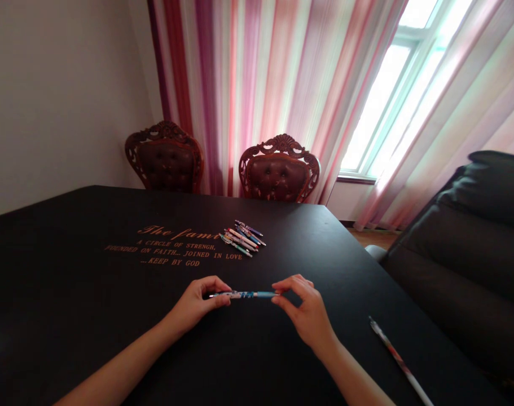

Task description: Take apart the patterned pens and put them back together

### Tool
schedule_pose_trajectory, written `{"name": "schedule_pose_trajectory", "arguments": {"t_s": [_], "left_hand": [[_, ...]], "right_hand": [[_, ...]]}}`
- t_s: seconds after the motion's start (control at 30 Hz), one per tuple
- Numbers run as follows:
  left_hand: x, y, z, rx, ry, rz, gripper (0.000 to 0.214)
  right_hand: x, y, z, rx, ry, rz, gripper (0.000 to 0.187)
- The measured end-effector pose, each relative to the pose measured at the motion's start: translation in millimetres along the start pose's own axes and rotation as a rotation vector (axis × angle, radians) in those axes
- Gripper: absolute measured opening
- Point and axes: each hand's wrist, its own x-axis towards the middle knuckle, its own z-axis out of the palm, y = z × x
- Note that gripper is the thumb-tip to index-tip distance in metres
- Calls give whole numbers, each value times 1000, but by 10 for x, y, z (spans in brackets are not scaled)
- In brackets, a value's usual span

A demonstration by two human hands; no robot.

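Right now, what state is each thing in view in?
Slim blue-and-white pen, held crosswise by both ends
Left hand, pinching near its left end
Right hand, pinching its right end
Multicoloured pen pile, loose, on the black table
Long white-and-red pen, lying alone
Pink-and-purple striped curtains, parted
Dark-red tufted chairs, upright
Bright window, open or shut unclear

Striped curtains (pixel 257 84) | bright window (pixel 381 101) | two carved chairs (pixel 280 176) | plain wall (pixel 57 90)
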Motion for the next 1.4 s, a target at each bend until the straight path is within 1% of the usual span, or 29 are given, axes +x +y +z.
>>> {"name": "schedule_pose_trajectory", "arguments": {"t_s": [0.1,0.2,0.37,0.5,0.57,0.7,0.77,0.83,1.0,1.07,1.17,1.2,1.23,1.33,1.4], "left_hand": [[-3,-9,6,-26,-1,12,19],[-4,-28,15,-30,12,35,17],[-16,-47,37,6,27,66,17],[-24,-27,41,31,22,80,17],[-21,-15,34,44,26,75,16],[-10,-24,5,39,63,67,16],[-7,-38,-8,29,72,61,17],[-7,-47,-11,25,67,57,17],[-8,-49,11,14,51,65,17],[-4,-56,15,7,55,63,16],[6,-69,12,0,61,66,16],[9,-69,11,0,59,68,17],[12,-66,10,-1,55,70,16],[16,-46,12,2,47,76,17],[13,-37,14,11,47,81,17]], "right_hand": [[1,9,6,27,17,69,12],[-8,15,23,-17,19,79,16],[-45,5,91,-98,-46,22,38],[-73,7,141,-88,-112,14,53],[-79,10,143,-83,-110,22,49],[-80,7,116,-64,-86,14,23],[-83,1,104,-58,-82,-6,15],[-89,-6,102,-70,-91,-22,16],[-95,-15,122,-114,-149,-30,37],[-92,-11,127,-109,-147,-24,33],[-92,-10,123,-87,-114,-22,13],[-92,-13,120,-83,-109,-25,10],[-92,-19,116,-83,-110,-29,10],[-85,-38,106,-109,-142,-37,23],[-75,-44,104,-119,-154,-37,27]]}}
